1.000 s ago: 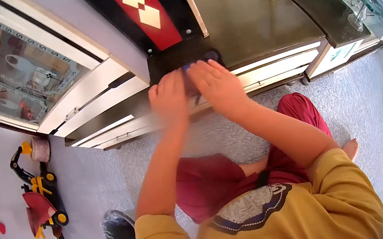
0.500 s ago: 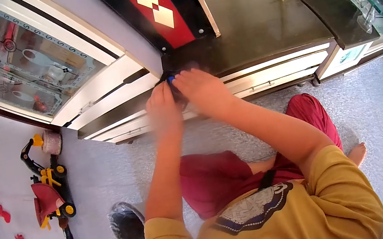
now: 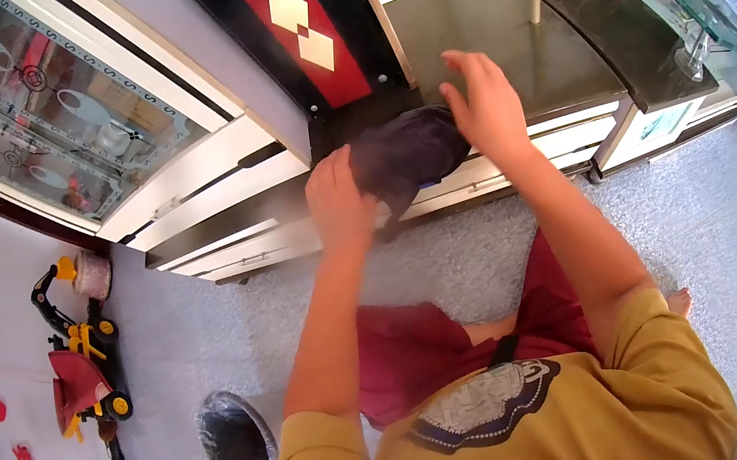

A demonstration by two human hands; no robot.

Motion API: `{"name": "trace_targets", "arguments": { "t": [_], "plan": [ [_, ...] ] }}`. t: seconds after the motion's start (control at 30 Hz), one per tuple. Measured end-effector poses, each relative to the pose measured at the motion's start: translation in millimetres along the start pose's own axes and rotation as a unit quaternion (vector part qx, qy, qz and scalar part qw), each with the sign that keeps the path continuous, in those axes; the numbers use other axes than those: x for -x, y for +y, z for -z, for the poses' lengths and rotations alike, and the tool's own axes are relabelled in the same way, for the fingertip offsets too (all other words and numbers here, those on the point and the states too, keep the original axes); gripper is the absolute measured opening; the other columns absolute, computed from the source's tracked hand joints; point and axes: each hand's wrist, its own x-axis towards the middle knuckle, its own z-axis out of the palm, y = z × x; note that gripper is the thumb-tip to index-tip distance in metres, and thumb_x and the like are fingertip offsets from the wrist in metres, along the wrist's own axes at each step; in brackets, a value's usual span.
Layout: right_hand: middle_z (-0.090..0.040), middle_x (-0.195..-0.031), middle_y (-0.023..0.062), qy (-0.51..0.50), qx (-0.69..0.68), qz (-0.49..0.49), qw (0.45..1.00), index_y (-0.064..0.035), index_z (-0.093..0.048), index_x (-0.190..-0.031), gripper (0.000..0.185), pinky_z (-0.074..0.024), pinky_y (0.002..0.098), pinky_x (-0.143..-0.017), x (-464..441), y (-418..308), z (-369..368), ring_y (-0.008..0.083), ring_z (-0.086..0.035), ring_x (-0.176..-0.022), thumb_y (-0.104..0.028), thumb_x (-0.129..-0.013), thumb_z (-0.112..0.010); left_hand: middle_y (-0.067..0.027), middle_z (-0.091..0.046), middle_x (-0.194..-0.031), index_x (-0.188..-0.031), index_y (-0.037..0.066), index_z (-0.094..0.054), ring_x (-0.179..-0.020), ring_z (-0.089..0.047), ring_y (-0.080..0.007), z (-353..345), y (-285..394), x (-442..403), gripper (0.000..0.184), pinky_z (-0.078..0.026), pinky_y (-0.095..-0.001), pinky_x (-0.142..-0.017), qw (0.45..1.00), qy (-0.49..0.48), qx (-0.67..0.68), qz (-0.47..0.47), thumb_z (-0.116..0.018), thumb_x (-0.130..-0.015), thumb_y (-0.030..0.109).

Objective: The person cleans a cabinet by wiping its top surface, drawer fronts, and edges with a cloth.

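Dark fabric (image 3: pixel 413 146), bunched; left hand (image 3: pixel 340 200) at its left end, hold unclear; right hand (image 3: pixel 491 110) by its right end, spread, grasping nothing. Probably steadiest with both ends supported.

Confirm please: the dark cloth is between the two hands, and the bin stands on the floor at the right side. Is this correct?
Wrong side: in the head view, the bin stands at the left. The dark cloth is indeed between the left hand and the right hand.

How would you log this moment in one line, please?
left hand: at dark cloth; right hand: open beside it; dark cloth: bunched at front edge of cabinet
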Motion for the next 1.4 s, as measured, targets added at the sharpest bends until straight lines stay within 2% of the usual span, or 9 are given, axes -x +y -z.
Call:
{"name": "trace_targets", "arguments": {
  "t": [0.13, 0.27, 0.4, 0.53, 0.73, 0.97, 1.17, 1.27, 1.4],
  "plan": [
    [-0.06, -0.147, 0.0115, -0.152, -0.027, 0.243, 0.958, -0.0147, -0.063, -0.138, 0.061, -0.0406, 0.053, -0.119, 44.2, -61.0, 13.6, 0.0341, -0.051, -0.143, -0.013, -0.08, -0.082, -0.0199, -0.059, -0.141, -0.15, 0.004, -0.05, -0.133, -0.054, -0.0418, 3.9, -4.2, -4.1, 0.085, -0.043, -0.0498, -0.115, 0.999, -0.014, 0.037, 0.019, -0.081, -0.071, -0.003],
    [-0.06, -0.15, 0.01, -0.16, 0.075, 0.293, 0.94, -0.0155, -0.068, -0.133, 0.054, -0.0356, 0.0559, -0.123, 56.9, -44.4, -17.1, 0.0315, -0.051, -0.145, -0.016, -0.081, -0.08, -0.021, -0.059, -0.141, -0.153, 0.004, -0.047, -0.133, -0.053, -0.0434, 1.4, -15.1, -0.4, 0.089, -0.044, -0.0494, -0.114, 0.999, -0.02, 0.04, 0.004, -0.082, -0.071, -0.002],
    [-0.072, -0.132, 0.0128, -0.271, -0.138, -0.161, 0.939, -0.0092, -0.069, -0.13, 0.038, -0.0561, 0.0429, -0.101, -4.0, -57.0, 2.3, 0.0312, -0.071, -0.117, -0.011, -0.091, -0.071, -0.0231, -0.049, -0.154, -0.164, 0.007, -0.033, -0.143, -0.046, -0.0441, 7.8, 0.5, 5.4, 0.106, -0.038, -0.0488, -0.121, 0.996, -0.018, 0.076, 0.045, -0.086, -0.073, -0.004],
    [-0.072, -0.12, 0.0166, -0.059, -0.08, -0.111, 0.989, -0.0069, -0.069, -0.116, 0.026, -0.0561, 0.048, -0.093, -24.3, -5.9, -10.3, 0.0388, -0.068, -0.113, -0.009, -0.09, -0.071, -0.0247, -0.036, -0.164, -0.166, 0.009, -0.03, -0.148, -0.041, -0.0454, 7.8, 2.5, 1.9, 0.11, -0.035, -0.049, -0.124, 0.997, -0.013, 0.063, 0.029, -0.087, -0.073, -0.005],
    [-0.069, -0.117, 0.0124, -0.097, -0.086, 0.27, 0.954, -0.0083, -0.07, -0.116, 0.036, -0.0533, 0.0464, -0.097, 17.1, -43.7, 4.7, 0.0339, -0.066, -0.112, -0.008, -0.081, -0.077, -0.0228, -0.042, -0.154, -0.148, 0.008, -0.051, -0.143, -0.046, -0.0427, 4.6, 1.2, 12.5, 0.088, -0.039, -0.051, -0.119, 0.996, 0.064, 0.057, -0.01, -0.088, -0.069, -0.005],
    [-0.065, -0.118, 0.0074, -0.117, -0.012, 0.212, 0.97, -0.0109, -0.074, -0.116, 0.044, -0.0475, 0.0463, -0.098, 31.9, -37.9, -0.1, 0.0314, -0.061, -0.114, -0.009, -0.073, -0.083, -0.0108, -0.065, -0.101, -0.115, 0.009, -0.06, -0.104, -0.064, -0.0345, 9.8, 2.0, 30.0, 0.044, -0.051, -0.0447, -0.092, 0.992, 0.026, 0.043, 0.115, -0.085, -0.078, 0.01],
    [-0.067, -0.106, 0.0057, -0.151, -0.078, 0.224, 0.96, -0.0127, -0.075, -0.113, 0.038, -0.0498, 0.0423, -0.092, 25.4, -49.5, 4.8, 0.03, -0.063, -0.101, -0.006, -0.077, -0.082, -0.011, -0.069, -0.097, -0.116, 0.005, -0.059, -0.083, -0.07, -0.0265, -12.4, 8.4, 35.3, 0.025, -0.058, -0.0393, -0.078, 0.954, 0.098, 0.192, 0.209, -0.071, -0.096, 0.015],
    [-0.067, -0.105, 0.0054, -0.16, -0.085, 0.246, 0.952, -0.0123, -0.075, -0.114, 0.035, -0.0511, 0.0417, -0.089, 27.8, -61.8, 9.6, 0.0301, -0.064, -0.098, -0.009, -0.079, -0.082, -0.0091, -0.071, -0.112, -0.126, 0.004, -0.059, -0.099, -0.071, -0.0235, -11.9, 11.4, 27.4, 0.025, -0.058, -0.0391, -0.09, 0.852, 0.043, 0.371, 0.367, -0.06, -0.107, 0.021],
    [-0.069, -0.111, 0.009, -0.194, -0.128, 0.226, 0.946, -0.0082, -0.074, -0.118, 0.036, -0.0517, 0.0448, -0.095, 40.3, -79.4, 22.1, 0.0328, -0.065, -0.104, -0.018, -0.085, -0.083, -0.0087, -0.067, -0.126, -0.139, 0.005, -0.057, -0.11, -0.066, -0.0212, 6.8, 26.3, 21.1, 0.037, -0.055, -0.0373, -0.096, 0.694, 0.11, 0.595, 0.389, -0.048, -0.113, 0.03]
  ]
}}
